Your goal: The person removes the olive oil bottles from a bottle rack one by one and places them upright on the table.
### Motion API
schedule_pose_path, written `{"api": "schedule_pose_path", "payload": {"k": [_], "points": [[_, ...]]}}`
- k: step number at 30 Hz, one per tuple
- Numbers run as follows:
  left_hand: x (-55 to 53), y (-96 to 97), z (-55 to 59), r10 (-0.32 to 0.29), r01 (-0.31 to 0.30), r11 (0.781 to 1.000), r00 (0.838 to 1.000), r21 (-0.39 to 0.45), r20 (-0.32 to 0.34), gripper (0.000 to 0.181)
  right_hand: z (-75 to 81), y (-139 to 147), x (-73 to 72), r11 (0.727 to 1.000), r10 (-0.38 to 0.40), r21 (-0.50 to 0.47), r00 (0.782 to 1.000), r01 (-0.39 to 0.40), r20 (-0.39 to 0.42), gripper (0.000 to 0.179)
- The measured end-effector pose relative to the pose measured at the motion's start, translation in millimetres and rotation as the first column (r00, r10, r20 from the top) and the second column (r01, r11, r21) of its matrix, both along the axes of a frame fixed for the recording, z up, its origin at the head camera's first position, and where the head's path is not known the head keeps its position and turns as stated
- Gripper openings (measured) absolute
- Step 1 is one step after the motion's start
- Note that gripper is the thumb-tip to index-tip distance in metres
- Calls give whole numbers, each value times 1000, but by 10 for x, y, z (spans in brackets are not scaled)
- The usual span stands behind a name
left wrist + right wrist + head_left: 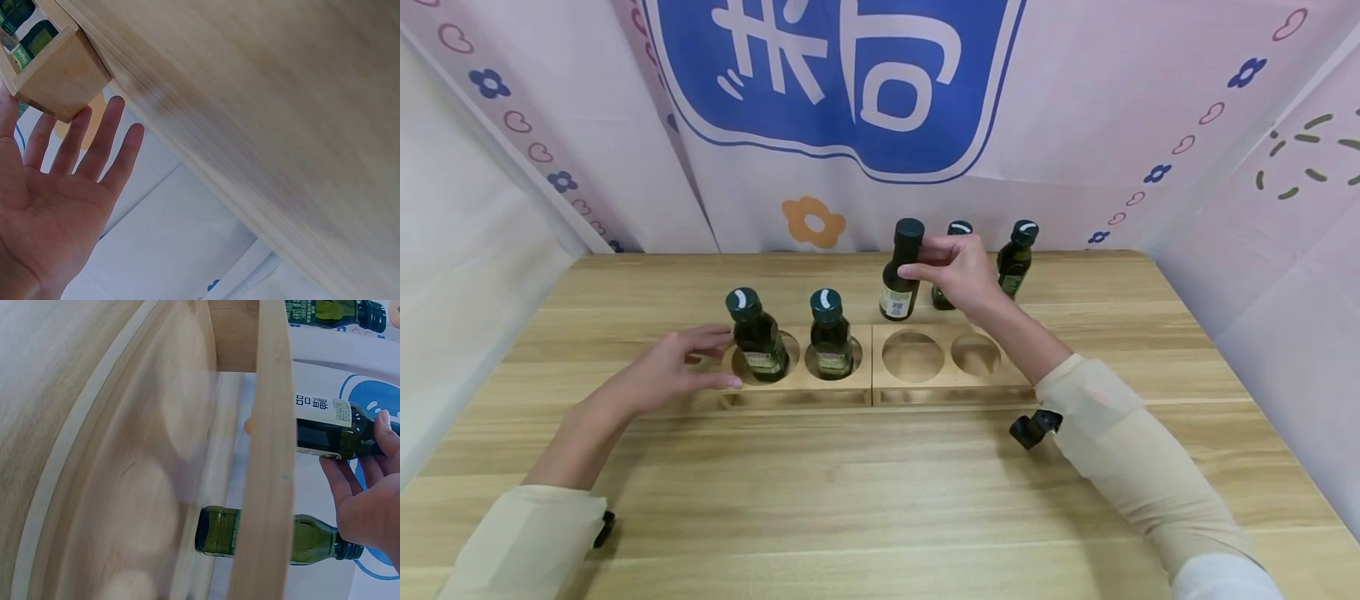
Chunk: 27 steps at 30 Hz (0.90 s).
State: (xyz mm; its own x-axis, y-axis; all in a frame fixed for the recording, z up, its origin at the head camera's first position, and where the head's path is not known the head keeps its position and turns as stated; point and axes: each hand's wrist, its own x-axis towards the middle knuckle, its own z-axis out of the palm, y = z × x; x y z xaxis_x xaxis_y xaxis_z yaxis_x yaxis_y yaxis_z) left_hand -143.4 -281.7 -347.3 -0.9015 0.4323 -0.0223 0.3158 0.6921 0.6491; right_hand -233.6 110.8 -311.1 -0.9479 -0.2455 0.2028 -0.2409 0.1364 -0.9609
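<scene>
Two joined wooden racks with round holes, a left rack (797, 384) and a right rack (945, 382), stand mid-table. Two dark green glass bottles with green caps, a left one (762, 348) and a right one (831, 343), sit in the left rack's holes. My left hand (677, 367) is at that rack's left end; in the left wrist view its fingers are straight, with fingertips right at the wooden end panel (62, 75). Behind the right rack, my right hand (962, 271) pinches a third, dark bottle (897, 287) by its neck, its white label facing me.
Two more green bottles stand behind the right rack: one (942, 298) partly hidden by my right hand, another (1015, 265) further right. A printed cloth (1075, 125) hangs along the table's back edge. Black devices (1033, 427) are strapped at both wrists.
</scene>
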Motion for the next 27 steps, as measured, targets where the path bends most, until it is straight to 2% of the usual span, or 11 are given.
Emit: {"api": "schedule_pose_path", "payload": {"k": [5, 27], "points": [[-2, 1, 13, 1, -1, 1000, 1000, -1, 1, 71, -45, -22, -39, 1000, 11, -24, 1000, -11, 8, 36], [-7, 3, 6, -14, 14, 1000, 1000, 5, -7, 68, -160, -136, -166, 1000, 13, -3, 997, -13, 75, 37]]}}
